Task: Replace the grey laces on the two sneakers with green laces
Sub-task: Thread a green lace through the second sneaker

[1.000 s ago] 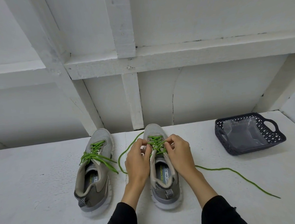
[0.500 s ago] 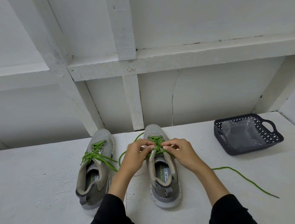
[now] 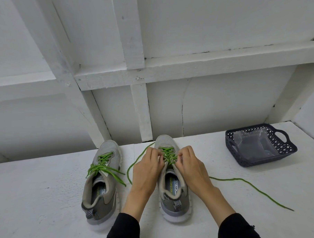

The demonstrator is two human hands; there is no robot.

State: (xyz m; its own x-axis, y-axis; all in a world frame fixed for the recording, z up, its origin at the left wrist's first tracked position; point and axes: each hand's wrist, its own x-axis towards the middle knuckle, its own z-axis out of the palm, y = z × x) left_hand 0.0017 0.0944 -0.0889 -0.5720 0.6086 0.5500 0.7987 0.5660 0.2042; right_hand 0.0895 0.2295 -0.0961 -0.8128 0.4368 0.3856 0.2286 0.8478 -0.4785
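Since the earlier frame, both hands have been drawn slightly apart along the lacing, and the loose lace on the right has been pulled a little shorter. The left hand point(image 3: 147, 170) and the right hand point(image 3: 188, 167) are pinched shut on the green lace point(image 3: 167, 155) of the right sneaker point(image 3: 172, 188), one at each side of the eyelets. The middle of that lacing is hidden by the fingers. One free end is trailed in a curve to the left of the shoe, the other far out to the right across the white table point(image 3: 48, 204). The left sneaker point(image 3: 101, 184) is set just beside it, already laced in green, its ends loose over the side. A dark basket point(image 3: 287, 152) holding a clear plastic bag point(image 3: 254, 147) is placed well apart at the far right. A white panelled wall point(image 3: 184, 27) is seen behind.
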